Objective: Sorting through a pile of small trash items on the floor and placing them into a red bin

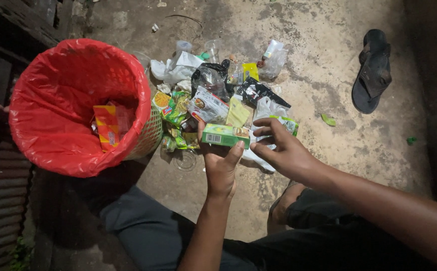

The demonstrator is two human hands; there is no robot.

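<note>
My left hand (220, 168) holds a small green carton (225, 136) level, thumb on its right end. My right hand (281, 149) reaches in from the right, fingers spread, fingertips close to the carton's right end, holding nothing. Beyond both hands lies a pile of litter (213, 95): snack wrappers, a yellow packet, black and white plastic bags, clear cups. To the left stands a basket lined with a red plastic bag (38, 120), tilted toward me, with an orange-and-yellow box (106, 126) inside.
A black sandal (373, 70) lies on the concrete floor at the upper right. A green scrap (328, 120) sits near it. My dark-clothed legs fill the bottom of the view. Dark wooden boards run along the left edge.
</note>
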